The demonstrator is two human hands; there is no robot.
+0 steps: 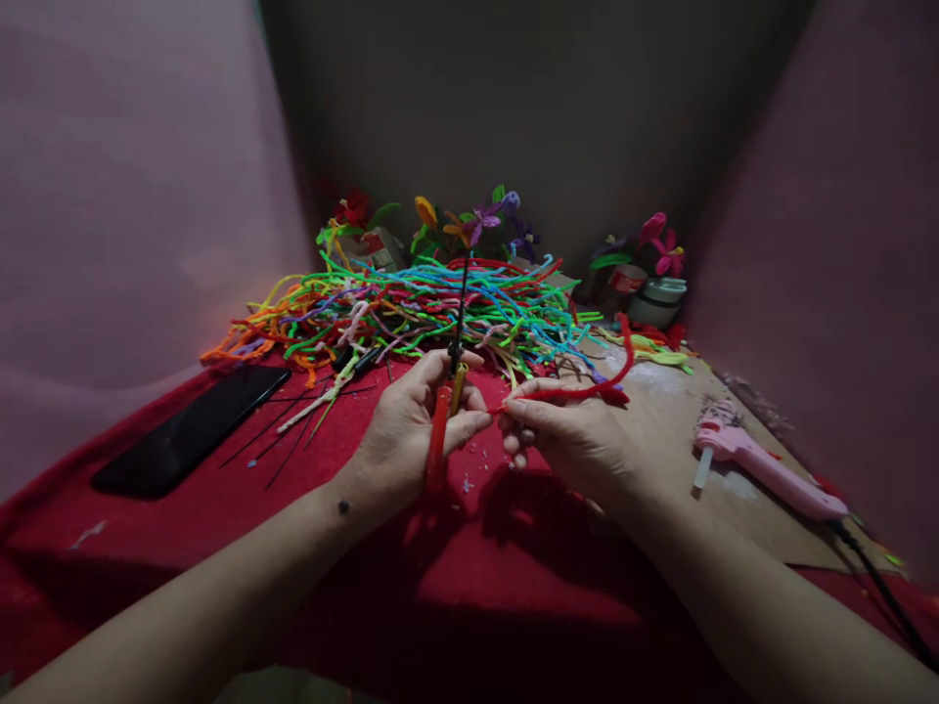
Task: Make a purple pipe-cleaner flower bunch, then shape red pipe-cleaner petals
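My left hand [411, 425] is closed round a thin dark wire stem [460, 313] that stands upright, with red and yellow pipe cleaner wrapped at its base by my fingers. My right hand [568, 435] pinches a red pipe cleaner [608, 376] that curves up and to the right. The two hands meet fingertip to fingertip above the red cloth [469, 577].
A big heap of coloured pipe cleaners [432, 308] lies behind my hands, with finished pipe-cleaner flowers [476, 225] at the back. A black phone [191, 430] and loose wires [293, 430] lie left. A pink glue gun [763, 469] rests on cardboard [734, 528], right.
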